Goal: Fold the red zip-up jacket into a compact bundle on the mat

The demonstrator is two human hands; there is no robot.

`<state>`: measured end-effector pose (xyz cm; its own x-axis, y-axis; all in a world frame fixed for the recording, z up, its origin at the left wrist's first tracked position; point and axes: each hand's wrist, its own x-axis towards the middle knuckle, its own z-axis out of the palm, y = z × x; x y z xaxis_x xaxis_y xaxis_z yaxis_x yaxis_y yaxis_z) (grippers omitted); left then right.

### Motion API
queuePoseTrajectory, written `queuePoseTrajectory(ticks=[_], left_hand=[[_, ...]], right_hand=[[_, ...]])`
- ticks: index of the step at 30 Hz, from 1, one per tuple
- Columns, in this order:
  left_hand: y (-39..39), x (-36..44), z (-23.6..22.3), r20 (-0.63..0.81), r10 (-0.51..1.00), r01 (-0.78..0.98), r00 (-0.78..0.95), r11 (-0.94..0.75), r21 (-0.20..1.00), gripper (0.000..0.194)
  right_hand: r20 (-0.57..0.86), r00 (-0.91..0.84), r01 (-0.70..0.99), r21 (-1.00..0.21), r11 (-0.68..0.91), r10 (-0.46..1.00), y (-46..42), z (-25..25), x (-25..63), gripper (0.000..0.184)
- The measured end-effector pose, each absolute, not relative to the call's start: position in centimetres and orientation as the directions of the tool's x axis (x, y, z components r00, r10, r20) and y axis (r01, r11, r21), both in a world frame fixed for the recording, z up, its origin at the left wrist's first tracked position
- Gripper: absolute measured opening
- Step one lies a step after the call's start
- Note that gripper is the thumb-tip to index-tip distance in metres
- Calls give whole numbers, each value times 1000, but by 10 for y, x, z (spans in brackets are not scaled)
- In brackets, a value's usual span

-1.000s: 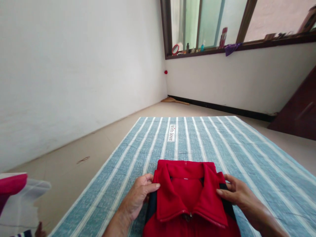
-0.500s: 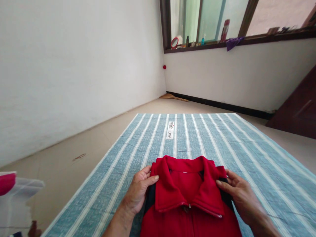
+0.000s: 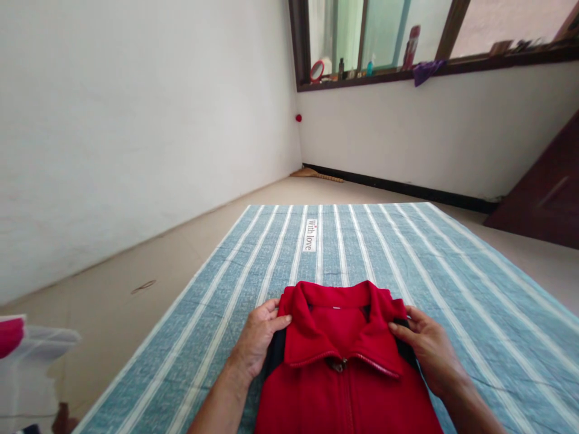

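Note:
A red zip-up jacket [image 3: 312, 392] with dark side panels lies folded on the striped cloth, its collar toward the far end. The collar is spread open, and the zipper pull shows just below it. My left hand [image 3: 260, 334] pinches the jacket's left shoulder edge, thumb on top and fingers underneath. At the opposite shoulder, my right hand [image 3: 425, 340] grips the edge the same way. The fingertips of both hands are partly hidden beneath the fabric. The jacket's lower part runs out of view at the bottom.
A blue-and-white striped cloth [image 3: 226, 289] covers the table, with a "With love" label [image 3: 310, 235]. A translucent bag [image 3: 36, 367] with something pink stands at the lower left. A broom [image 3: 316, 175] lies in the floor corner. Bottles and a mirror [image 3: 317, 71] line the windowsill.
The view has shifted slightly. My right hand and the jacket's right shoulder have come a little inward, and the collar's right flap sits a bit higher. Both hands keep their hold.

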<state>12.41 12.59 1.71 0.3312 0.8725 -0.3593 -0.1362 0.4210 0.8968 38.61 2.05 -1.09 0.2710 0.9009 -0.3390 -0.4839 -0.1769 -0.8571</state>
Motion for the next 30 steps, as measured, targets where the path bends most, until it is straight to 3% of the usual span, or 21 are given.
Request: queuePoseTrajectory(ticks=[6,11,14,16,18,21,23,25,30], left_hand=[[126,122,18,-296,903,-159,312,357,920,45],[130,124,15,-331,898,-50,288,360,932,44],[126,122,19,-280,946,145,165,258,955,43],[115,122,26,-129,992,368,-3,122,922,42],[97,125,32,112,990,562,-82,-46,826,39],[63,137,35,335,934,596,123,-339,728,29],[46,149,30,387,875,539,291,-484,690,29],[38,161,20,418,820,584,391,-572,576,39],[42,176,-6,372,728,761,577,-644,81,62]], right_hand=[[-325,295,-468,-869,-161,898,22,-15,387,41],[-341,270,-478,-859,-182,901,26,-21,387,39],[-346,270,-472,-861,-190,898,26,-21,387,37],[-352,270,-478,-857,-193,896,26,-21,387,37],[-356,270,-486,-852,-192,895,26,-21,387,37],[-354,274,-488,-852,-187,894,27,-20,387,37],[-353,282,-484,-855,-185,892,27,-20,386,39],[-353,296,-477,-859,-183,888,27,-19,385,41],[-357,318,-478,-861,-177,878,28,-19,386,49]])
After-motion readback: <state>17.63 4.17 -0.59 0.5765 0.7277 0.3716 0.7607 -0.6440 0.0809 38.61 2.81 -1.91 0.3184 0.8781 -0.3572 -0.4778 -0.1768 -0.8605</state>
